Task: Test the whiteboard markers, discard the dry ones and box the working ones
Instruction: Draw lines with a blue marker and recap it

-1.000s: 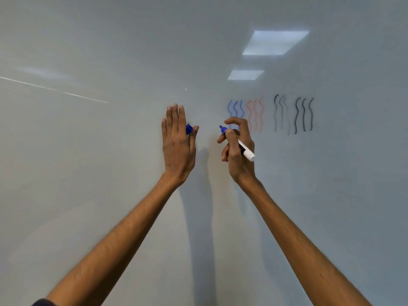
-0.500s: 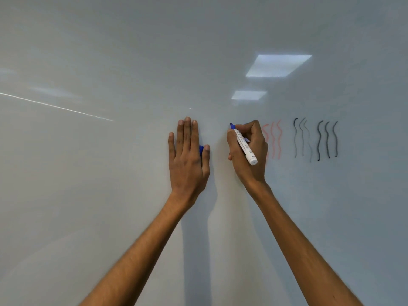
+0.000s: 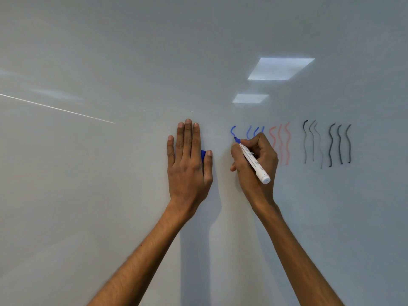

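The right hand (image 3: 254, 171) is gripping a blue whiteboard marker (image 3: 254, 161), its tip touching the whiteboard (image 3: 88, 195) at the foot of a blue stroke (image 3: 233, 131). The left hand (image 3: 187, 171) is pressing flat, fingers straight, pinning a blue cap (image 3: 203, 154). Red squiggles (image 3: 280, 144) and black squiggles (image 3: 340, 144) are lying just right; unmarked board is stretching left and below.

cap (image 3: 203, 154): mostly under left hand (image 3: 188, 166) | blue strokes (image 3: 249, 132): partly behind right hand (image 3: 265, 157)
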